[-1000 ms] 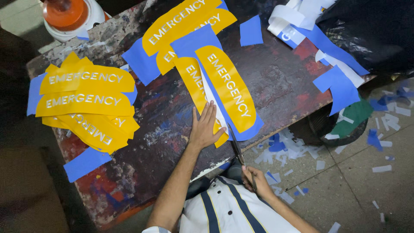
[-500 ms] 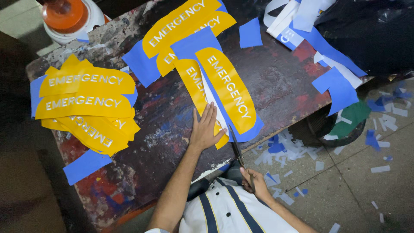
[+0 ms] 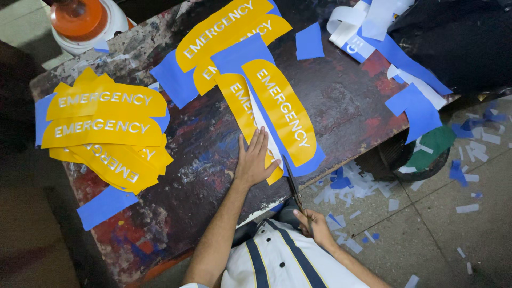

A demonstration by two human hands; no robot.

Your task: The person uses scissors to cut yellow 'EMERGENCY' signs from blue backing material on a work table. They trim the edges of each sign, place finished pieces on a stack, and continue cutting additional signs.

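left hand point(image 3: 254, 162) unmoved on sticker point(image 3: 282, 114), scissors point(image 3: 294, 185) unmoved

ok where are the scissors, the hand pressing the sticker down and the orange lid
scissors point(image 3: 293, 184), head view, on the dark blades
left hand point(image 3: 253, 162), head view, back of the hand, flat on the yellow sticker point(image 3: 282, 109)
orange lid point(image 3: 77, 16), head view, top of the lid

Dark, paint-stained table point(image 3: 341, 106); stack of yellow curved stickers point(image 3: 104, 130) at left; blue-backed yellow stickers point(image 3: 256, 80) at centre; loose blue scraps point(image 3: 104, 205) scattered; orange-topped white container point(image 3: 85, 21) in far corner.
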